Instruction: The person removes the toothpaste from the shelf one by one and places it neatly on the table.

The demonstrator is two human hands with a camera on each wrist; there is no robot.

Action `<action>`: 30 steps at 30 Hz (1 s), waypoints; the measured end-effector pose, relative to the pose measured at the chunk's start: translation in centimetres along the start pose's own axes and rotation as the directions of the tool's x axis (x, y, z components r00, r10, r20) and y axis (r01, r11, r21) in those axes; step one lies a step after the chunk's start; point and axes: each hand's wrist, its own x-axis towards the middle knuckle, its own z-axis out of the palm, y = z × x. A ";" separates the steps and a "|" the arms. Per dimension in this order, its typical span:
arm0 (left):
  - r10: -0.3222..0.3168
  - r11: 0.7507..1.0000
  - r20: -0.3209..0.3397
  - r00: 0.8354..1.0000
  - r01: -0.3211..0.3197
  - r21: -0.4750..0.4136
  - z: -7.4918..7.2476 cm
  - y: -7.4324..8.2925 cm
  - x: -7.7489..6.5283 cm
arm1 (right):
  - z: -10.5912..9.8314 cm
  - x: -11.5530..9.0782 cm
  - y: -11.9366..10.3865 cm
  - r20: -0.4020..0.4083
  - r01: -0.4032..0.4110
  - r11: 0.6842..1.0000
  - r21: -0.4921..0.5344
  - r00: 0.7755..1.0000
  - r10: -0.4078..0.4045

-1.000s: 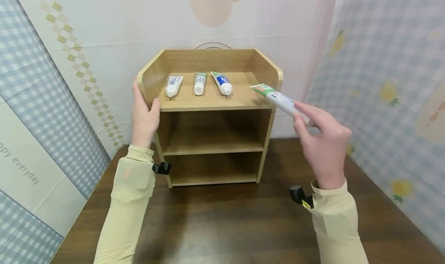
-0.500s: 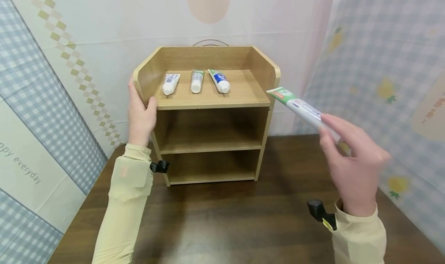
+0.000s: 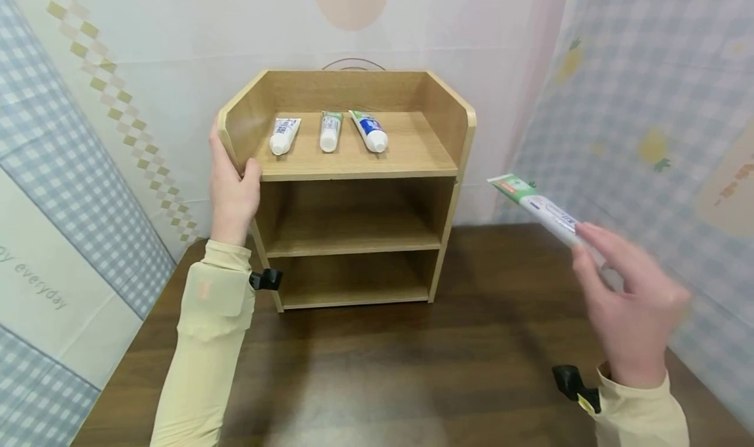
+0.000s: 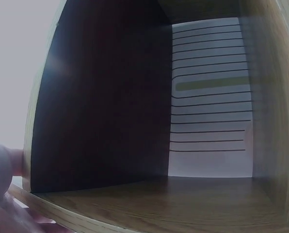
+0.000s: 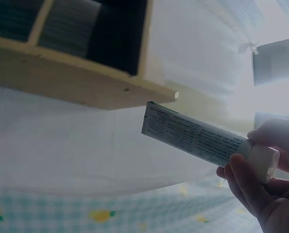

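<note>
- Clearly, the right hand (image 3: 633, 303) pinches the held tube (image 3: 548, 214) near its cap end, so most of its length juts out unsupported; a loosened pinch could let the flat end swing down.
- The held tube is in mid-air, to the right of the wooden shelf (image 3: 359, 173) and apart from it; with nothing just under it, a slip would probably send it to the brown table (image 3: 365, 381).
- The right wrist view shows thumb and fingers bent about the cap end, but how hard they press cannot be told; too light a hold could let the tube twist.
- The right side panel (image 3: 450, 120) rises between the held tube and the top board (image 3: 418, 143), so a low sweep leftward might knock the flat end against it.
- The left hand (image 3: 232, 195) grips the left side panel (image 3: 247, 126) at its front edge; a sudden tug there could tilt or drag the wooden shelf.
- Such a jolt might shift the left tube (image 3: 285, 135), middle tube (image 3: 330, 131) and slanted tube (image 3: 369, 131), lying apart on the top board, caps toward its lipless front.
</note>
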 end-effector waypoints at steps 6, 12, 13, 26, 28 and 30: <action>0.002 1.000 -0.001 1.000 -0.002 0.027 -0.3 0.3 0.1 | -0.9 -2.1 2.4 0.061 0.010 0.995 -0.095 0.998 -0.004; 0.006 1.000 0.011 1.000 -0.006 0.024 -0.2 0.5 0.2 | -2.2 -4.9 5.1 0.142 0.026 0.987 -0.162 0.990 -0.002; 0.014 1.000 0.010 1.000 -0.014 0.017 -0.1 0.4 0.2 | -2.5 -5.2 5.6 0.167 0.023 0.984 -0.176 0.986 0.007; 0.007 1.000 -0.002 1.000 -0.007 -0.023 0.2 -0.2 -0.1 | -4.8 -8.6 10.9 0.405 0.033 0.943 -0.330 0.908 0.110; 0.001 1.000 -0.004 1.000 -0.001 -0.028 0.1 -0.2 -0.2 | -4.8 -9.1 11.6 0.420 0.029 0.940 -0.339 0.899 0.123; -0.004 0.999 -0.006 1.000 0.003 -0.034 0.0 -0.2 -0.2 | -4.8 -9.5 12.2 0.437 0.019 0.937 -0.348 0.888 0.144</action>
